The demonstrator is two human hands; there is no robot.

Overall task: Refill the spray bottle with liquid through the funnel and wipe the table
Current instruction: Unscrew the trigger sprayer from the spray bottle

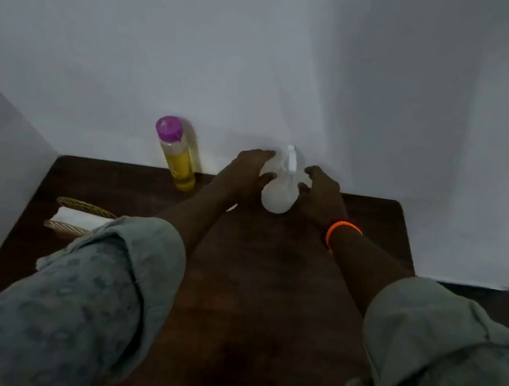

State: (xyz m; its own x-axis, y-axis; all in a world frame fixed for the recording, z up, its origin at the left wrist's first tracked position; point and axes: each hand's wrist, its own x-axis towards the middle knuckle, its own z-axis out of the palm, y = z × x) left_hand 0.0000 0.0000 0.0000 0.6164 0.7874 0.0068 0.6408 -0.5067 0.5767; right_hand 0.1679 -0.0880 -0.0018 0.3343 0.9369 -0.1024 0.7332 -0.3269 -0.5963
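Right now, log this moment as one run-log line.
left hand: at white spray bottle | right hand: at bottle | grip: unclear | yellow-liquid bottle: capped, upright | table: bottles standing on it

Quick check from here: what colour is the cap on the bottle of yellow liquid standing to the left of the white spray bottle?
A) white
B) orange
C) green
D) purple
D: the bottle of yellow liquid, standing at the far edge of the table left of the spray bottle, carries a purple cap.
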